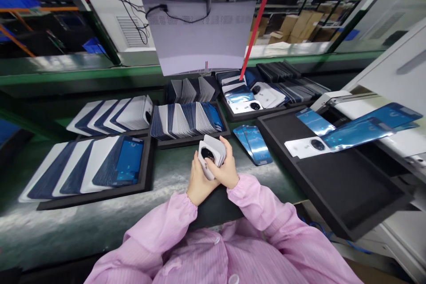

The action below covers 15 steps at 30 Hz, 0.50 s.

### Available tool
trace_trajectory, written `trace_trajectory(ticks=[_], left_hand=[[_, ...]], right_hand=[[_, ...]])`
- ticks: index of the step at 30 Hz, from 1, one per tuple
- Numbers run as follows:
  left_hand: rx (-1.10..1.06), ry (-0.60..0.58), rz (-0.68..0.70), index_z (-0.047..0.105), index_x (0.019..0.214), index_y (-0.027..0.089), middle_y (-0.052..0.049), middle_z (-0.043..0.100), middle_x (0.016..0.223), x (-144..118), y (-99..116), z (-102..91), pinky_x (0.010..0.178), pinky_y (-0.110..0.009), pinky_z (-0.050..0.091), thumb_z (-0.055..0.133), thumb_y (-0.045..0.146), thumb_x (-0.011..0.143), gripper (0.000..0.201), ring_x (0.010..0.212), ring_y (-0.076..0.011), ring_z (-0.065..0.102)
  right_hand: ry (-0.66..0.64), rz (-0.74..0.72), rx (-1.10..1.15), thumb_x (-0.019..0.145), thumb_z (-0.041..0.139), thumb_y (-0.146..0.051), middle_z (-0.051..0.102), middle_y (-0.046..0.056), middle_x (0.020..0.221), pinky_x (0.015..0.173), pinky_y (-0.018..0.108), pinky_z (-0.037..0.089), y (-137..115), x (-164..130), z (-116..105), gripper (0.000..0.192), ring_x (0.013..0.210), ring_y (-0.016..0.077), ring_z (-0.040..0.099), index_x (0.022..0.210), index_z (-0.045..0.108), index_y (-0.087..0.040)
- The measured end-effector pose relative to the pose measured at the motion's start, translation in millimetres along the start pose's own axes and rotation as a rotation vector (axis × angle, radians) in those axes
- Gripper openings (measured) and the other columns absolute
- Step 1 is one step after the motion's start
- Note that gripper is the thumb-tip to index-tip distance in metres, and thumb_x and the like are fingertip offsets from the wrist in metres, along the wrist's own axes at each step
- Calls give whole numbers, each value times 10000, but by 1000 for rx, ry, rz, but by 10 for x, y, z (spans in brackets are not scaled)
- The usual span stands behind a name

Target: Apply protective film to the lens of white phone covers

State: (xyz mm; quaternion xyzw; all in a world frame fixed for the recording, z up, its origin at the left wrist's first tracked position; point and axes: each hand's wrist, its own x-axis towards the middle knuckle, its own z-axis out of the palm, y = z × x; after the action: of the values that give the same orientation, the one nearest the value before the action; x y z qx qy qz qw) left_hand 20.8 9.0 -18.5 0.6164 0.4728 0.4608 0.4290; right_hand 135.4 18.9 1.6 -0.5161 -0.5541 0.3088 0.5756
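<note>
Head view: left hand [200, 184] and right hand [227, 169] share a grip on white panels [215, 145], marks [206, 166] too small to read.

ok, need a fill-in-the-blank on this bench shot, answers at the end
1. The bare left hand and bare right hand hold thin white panels; the front one bears a round ____ disc.
2. The large black rectangular tray lies to the hands' ____.
3. Between hands and tray lie loose glossy ____ sheets.
Missing: black; right; blue.
</note>
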Motion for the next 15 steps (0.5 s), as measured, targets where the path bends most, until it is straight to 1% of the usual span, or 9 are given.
trace_trajectory(ticks=[2,4,6,8,9,11,13,15], left_hand=[[-129,-138,-95,336,1386,196,-167,459,1390,-43,22,-74,1076,-497,346,850,294,529,1004,1288,-338,454],[-350,-255,-236,343,1375,220,-143,517,1356,-102,36,-139,1029,-472,412,816,331,605,910,1211,-310,538],[-595,-320,-389,382,1352,231,-125,576,1307,-165,37,-179,981,-458,459,768,381,674,794,1152,-305,588],[-807,-404,-545,465,1299,205,-134,628,1243,-216,33,-194,954,-474,476,739,440,690,708,1123,-335,610],[-894,-459,-617,507,1267,183,-146,647,1212,-231,32,-197,947,-491,478,732,460,686,681,1113,-355,615],[-1028,-578,-729,554,1226,143,-172,666,1174,-238,38,-209,932,-536,475,710,473,687,651,1102,-392,616],[-1119,-644,-779,555,1237,129,-185,660,1183,-222,56,-235,914,-579,470,671,462,704,639,1113,-414,604],[-1166,-663,-792,538,1262,132,-189,655,1194,-201,83,-265,900,-600,468,634,438,718,632,1120,-417,599]], right_hand=[[-47,85,84,684,720,-224,592,88,1203,1000,417,452,-59,120,-129,701,1088,234,600,1303,391,-230],[-122,219,269,659,730,-234,627,58,1084,900,385,502,-105,200,-242,632,955,208,629,1225,450,-221],[-187,358,484,636,741,-247,638,22,966,765,331,528,-116,216,-295,618,811,171,631,1189,468,-223],[-228,432,620,614,757,-243,634,-2,923,683,281,516,-104,183,-281,650,744,143,614,1194,464,-236],[-242,446,638,603,768,-234,629,-9,923,663,262,508,-97,159,-260,670,735,133,606,1199,461,-243],[-250,474,607,613,771,-235,615,-18,926,607,232,491,-87,119,-218,672,697,114,586,1204,451,-257],[-252,500,534,647,755,-249,600,-23,921,553,212,468,-86,106,-206,639,648,96,559,1201,437,-263],[-272,493,473,665,744,-249,591,-21,923,552,205,464,-88,125,-231,605,657,92,554,1184,433,-253]])
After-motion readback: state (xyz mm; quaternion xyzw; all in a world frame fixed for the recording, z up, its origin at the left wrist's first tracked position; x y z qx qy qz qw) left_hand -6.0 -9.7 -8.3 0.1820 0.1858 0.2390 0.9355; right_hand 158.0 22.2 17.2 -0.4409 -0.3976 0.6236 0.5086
